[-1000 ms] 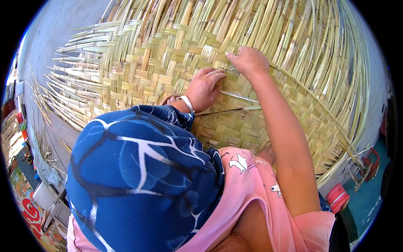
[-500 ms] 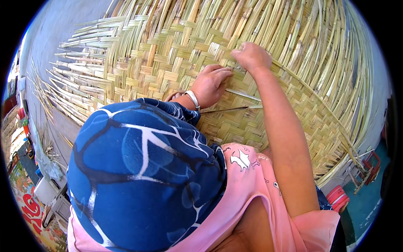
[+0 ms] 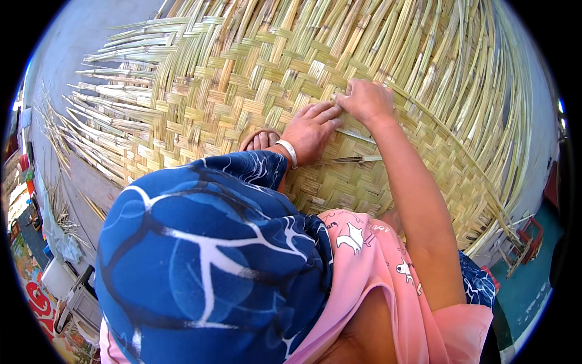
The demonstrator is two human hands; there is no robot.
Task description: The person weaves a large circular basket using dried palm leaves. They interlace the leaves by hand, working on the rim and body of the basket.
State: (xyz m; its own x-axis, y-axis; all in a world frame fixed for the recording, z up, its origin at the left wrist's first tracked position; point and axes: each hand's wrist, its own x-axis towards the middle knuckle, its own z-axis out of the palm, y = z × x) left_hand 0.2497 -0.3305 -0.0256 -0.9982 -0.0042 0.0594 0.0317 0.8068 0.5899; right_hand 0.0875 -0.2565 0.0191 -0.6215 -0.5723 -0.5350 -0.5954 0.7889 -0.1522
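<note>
While you lean over the big woven mat (image 3: pixel 254 91) on the floor, your left hand (image 3: pixel 312 128) lies flat on it, fingers spread. Your right hand (image 3: pixel 365 100) pinches a thin strip (image 3: pixel 424 115) just beside it. Pull too hard and the strip could snap or the weave slip loose.

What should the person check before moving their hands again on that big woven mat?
1. Left hand flat on the woven mat: ok, fingers pressed on the strips.
2. Right hand gripping a strip: cannot tell, its fingertips are hidden.
3. Hands close together: ok, they touch at the fingertips.
4. Thin dark tool within reach: ok, it lies on the mat just below the left hand.
5. Loose strip ends at the mat's left edge: not ok, unwoven and splayed.
6. Foot on the mat: ok, beside the left wrist.
</note>
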